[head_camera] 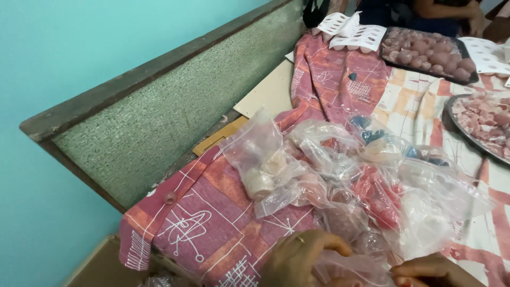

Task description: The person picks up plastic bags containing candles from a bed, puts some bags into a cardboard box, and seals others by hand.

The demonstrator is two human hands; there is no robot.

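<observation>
Two hands show at the bottom edge: the left hand (300,258) and the right hand (433,271), both on one clear plastic bag (350,268). Beyond them lies a heap of clear plastic bags (340,170), too tangled to count exactly, at least six. One patterned red cloth (212,212) lies under the heap. There are two dark trays of pink pieces: one rectangular tray (425,53) at the back, one round tray (478,122) at the right edge. Three white moulded sheets (361,37) with oval holes sit nearby.
</observation>
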